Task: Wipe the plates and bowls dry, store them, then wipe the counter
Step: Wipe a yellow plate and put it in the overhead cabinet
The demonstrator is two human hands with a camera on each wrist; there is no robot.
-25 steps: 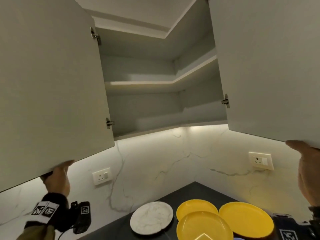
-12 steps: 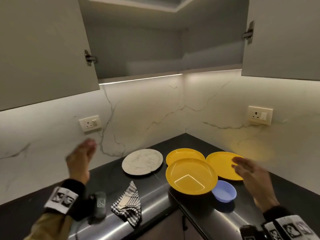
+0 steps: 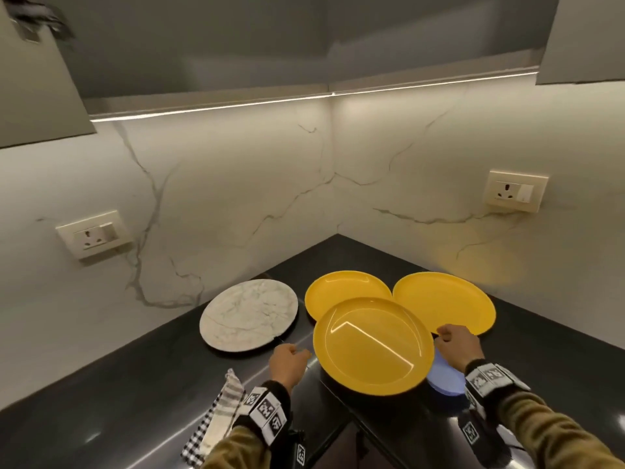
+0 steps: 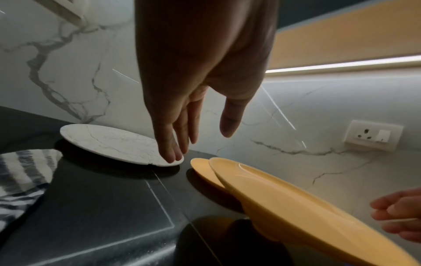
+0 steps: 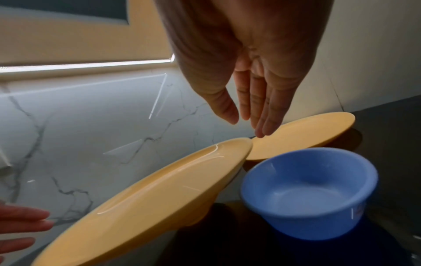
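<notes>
Three yellow plates lie in the counter corner: a near one (image 3: 372,346) (image 4: 284,203) (image 5: 159,189), one behind it (image 3: 345,292) (image 4: 202,171) and one to the right (image 3: 446,306) (image 5: 303,133). A marble-patterned plate (image 3: 248,314) (image 4: 109,142) sits to their left. A blue bowl (image 3: 446,380) (image 5: 307,189) stands right of the near plate, partly hidden in the head view. My left hand (image 3: 289,362) (image 4: 201,145) hovers at the near plate's left rim and my right hand (image 3: 456,343) (image 5: 247,126) at its right rim. Both have straight fingers and hold nothing.
A checked cloth (image 3: 216,418) (image 4: 20,176) lies on the black counter (image 3: 101,418) at the front left. Open cabinet doors hang overhead at the left (image 3: 33,79) and right (image 3: 585,38). Wall sockets (image 3: 93,233) (image 3: 515,191) sit on the marble backsplash.
Both hands let go of the cabinet doors' lower edges and came down to either side of the near yellow plate. My view tilted down from the open cabinet to the counter.
</notes>
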